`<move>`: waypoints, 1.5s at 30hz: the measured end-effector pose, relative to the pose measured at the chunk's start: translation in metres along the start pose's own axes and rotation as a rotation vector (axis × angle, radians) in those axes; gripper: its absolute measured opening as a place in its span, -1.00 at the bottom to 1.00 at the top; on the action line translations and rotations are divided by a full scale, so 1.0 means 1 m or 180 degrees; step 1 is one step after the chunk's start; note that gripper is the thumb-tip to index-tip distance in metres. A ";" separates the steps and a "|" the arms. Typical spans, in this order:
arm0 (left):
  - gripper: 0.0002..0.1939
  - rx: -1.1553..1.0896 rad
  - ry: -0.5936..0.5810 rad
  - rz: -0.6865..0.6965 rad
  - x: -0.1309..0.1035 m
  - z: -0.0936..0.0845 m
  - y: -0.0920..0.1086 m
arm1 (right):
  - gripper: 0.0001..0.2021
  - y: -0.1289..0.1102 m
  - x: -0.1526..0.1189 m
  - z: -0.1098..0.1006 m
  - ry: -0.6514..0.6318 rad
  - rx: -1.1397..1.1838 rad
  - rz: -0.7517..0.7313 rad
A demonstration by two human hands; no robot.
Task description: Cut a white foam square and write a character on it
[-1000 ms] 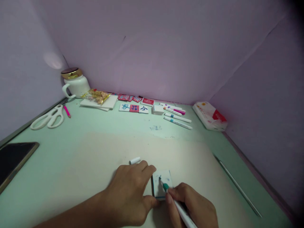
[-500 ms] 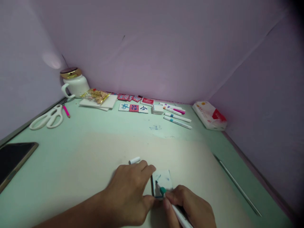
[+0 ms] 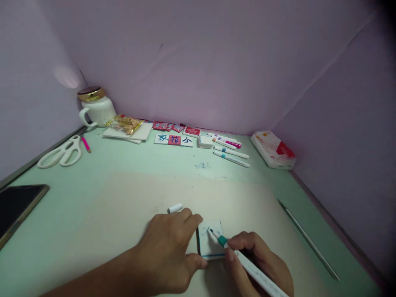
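Observation:
A small white square tile (image 3: 210,245) lies near the front of the pale green table (image 3: 130,181). My left hand (image 3: 168,251) rests flat beside it, thumb and fingers pressing its left edge. My right hand (image 3: 260,264) grips a white marker with a teal collar (image 3: 244,262); its tip touches the tile's upper part, where faint blue marks show. The marker's white cap (image 3: 175,208) lies just beyond my left fingers.
At the back are lettered tiles (image 3: 173,140), several markers (image 3: 230,150), a white block (image 3: 205,142), red packets (image 3: 168,126), a snack bag on white sheets (image 3: 126,126) and a white mug (image 3: 95,108). Scissors (image 3: 60,152), phone (image 3: 17,206) left; tissue pack (image 3: 272,150), thin rod (image 3: 309,241) right.
My right hand drew the marker tip down and left across the tile, then swung it back up and right. My left hand stayed put on the tile.

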State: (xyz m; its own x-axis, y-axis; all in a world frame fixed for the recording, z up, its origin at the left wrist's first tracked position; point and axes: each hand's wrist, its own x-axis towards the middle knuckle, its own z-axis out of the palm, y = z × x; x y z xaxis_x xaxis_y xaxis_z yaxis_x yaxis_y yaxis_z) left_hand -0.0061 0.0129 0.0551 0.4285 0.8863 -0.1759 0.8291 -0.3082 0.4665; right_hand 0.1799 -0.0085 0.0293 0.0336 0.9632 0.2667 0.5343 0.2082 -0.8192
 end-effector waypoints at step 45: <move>-0.54 -0.0004 -0.0045 -0.0099 -0.001 0.000 0.001 | -0.76 0.007 0.018 -0.009 -0.0769 0.1045 0.0840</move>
State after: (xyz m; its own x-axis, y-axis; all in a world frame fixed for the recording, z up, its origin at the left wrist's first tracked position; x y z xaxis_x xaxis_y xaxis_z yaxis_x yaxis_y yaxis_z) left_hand -0.0060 0.0116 0.0554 0.4074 0.8905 -0.2025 0.8417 -0.2801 0.4616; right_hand 0.1917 0.0089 0.0334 -0.0859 0.9942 -0.0655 0.2378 -0.0433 -0.9703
